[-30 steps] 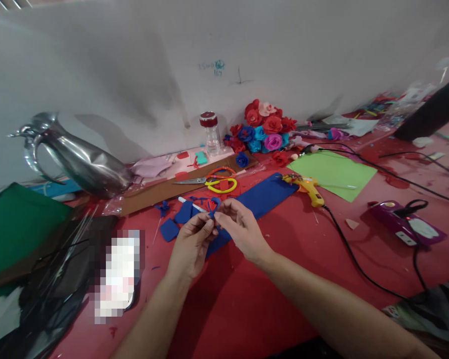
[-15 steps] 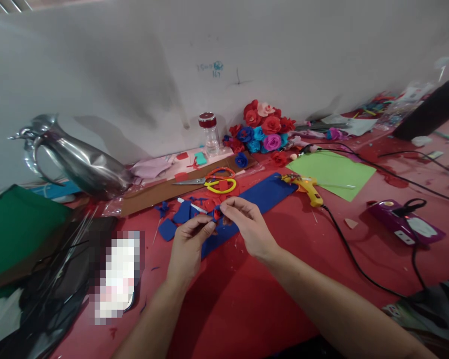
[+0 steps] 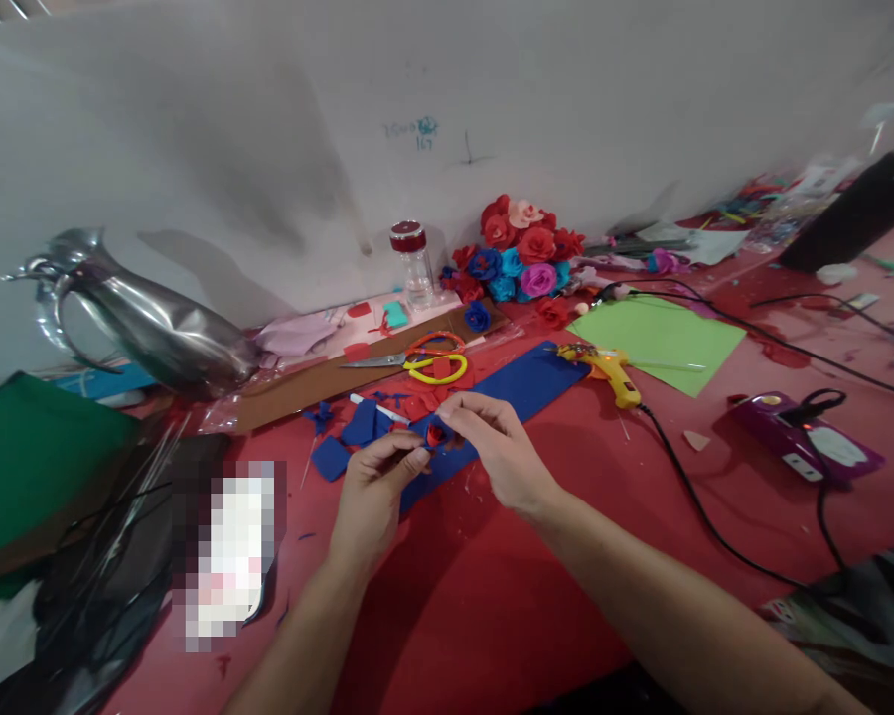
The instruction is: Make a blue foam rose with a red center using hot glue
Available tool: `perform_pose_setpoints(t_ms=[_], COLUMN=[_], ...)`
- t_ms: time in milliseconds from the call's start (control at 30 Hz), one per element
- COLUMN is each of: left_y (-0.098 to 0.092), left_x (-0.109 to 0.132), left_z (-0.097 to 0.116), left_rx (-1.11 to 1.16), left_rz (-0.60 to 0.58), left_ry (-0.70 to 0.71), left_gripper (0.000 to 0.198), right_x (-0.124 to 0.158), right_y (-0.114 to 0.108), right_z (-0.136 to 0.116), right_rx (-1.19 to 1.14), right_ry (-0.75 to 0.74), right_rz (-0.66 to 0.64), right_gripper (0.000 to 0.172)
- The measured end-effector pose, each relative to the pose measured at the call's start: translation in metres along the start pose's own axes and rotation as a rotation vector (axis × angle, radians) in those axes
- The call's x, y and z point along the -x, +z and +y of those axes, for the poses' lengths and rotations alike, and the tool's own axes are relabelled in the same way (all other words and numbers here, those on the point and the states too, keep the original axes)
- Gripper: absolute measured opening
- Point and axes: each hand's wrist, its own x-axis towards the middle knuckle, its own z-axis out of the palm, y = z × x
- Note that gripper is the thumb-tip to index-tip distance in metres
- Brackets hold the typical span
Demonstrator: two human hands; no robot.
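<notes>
Head view: a small blue-and-red flower (image 3: 436, 435) was pinched above the blue strip (image 3: 540, 377).
Loose blue pieces (image 3: 332, 459) lay left of the blue strip; next, the left hand (image 3: 372, 487) gripped what looked like the flower's lower edge, over the strip's near end. Steady, unhurried support there seemed best. From the strip's right side, the right hand (image 3: 503, 452) reached over and nipped the upper edge by its fingertips; light pressure would have spared the curl. A yellow glue gun (image 3: 620, 377) lay at the strip's far right end.

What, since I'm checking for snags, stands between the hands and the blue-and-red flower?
Nothing visible: the left hand and right hand both touch the blue-and-red flower. The scissors lie beyond it.
</notes>
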Motion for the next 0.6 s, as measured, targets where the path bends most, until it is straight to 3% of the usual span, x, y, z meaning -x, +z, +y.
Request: perform_pose_setpoints(t_ms=[600], left_y=[-0.0034], left_x=[-0.0005], left_z=[0.0008], left_rx=[-0.125], left_rz=[-0.036], left_ry=[0.035], left_gripper=[0.009], right_x=[-0.0044], right_y=[-0.0087], right_z=[-0.0094], right_rx=[0.092], right_ry=[0.048], right_rz=[-0.086], right_gripper=[0.017])
